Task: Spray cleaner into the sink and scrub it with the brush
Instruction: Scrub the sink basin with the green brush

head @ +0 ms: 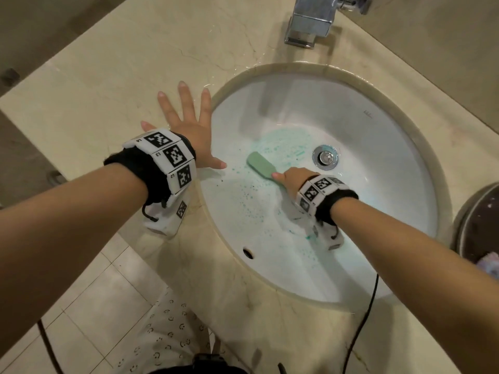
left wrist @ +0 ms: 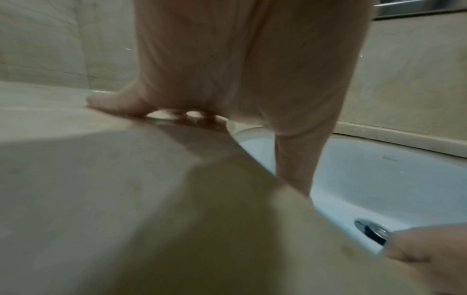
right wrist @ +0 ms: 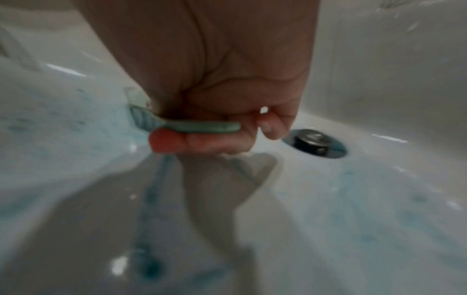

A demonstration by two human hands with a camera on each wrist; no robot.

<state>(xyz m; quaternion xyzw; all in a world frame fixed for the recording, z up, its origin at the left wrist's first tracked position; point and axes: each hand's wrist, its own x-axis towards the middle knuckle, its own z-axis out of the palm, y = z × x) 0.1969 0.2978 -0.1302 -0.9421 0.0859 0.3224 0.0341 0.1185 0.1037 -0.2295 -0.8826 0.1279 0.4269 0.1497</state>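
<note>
A white oval sink [head: 364, 136] is set into a beige marble counter. Blue-green cleaner foam [head: 283, 147] speckles the basin left of the chrome drain [head: 325, 157]. My right hand [head: 293, 179] grips the handle of a pale green brush [head: 260, 164] whose head lies bristles-down on the basin floor. The right wrist view shows my fingers curled round the green handle [right wrist: 202, 126], with the drain [right wrist: 313, 142] just beyond. My left hand [head: 189, 122] rests flat on the counter at the sink's left rim, fingers spread, thumb hanging over the basin edge [left wrist: 293, 171].
A chrome faucet [head: 313, 22] stands behind the sink. A dark round container [head: 478, 222] sits on the counter at the right. A black cable [head: 361, 327] hangs over the counter's front edge. The overflow hole [head: 248, 252] is in the basin's near wall. Tiled floor lies below left.
</note>
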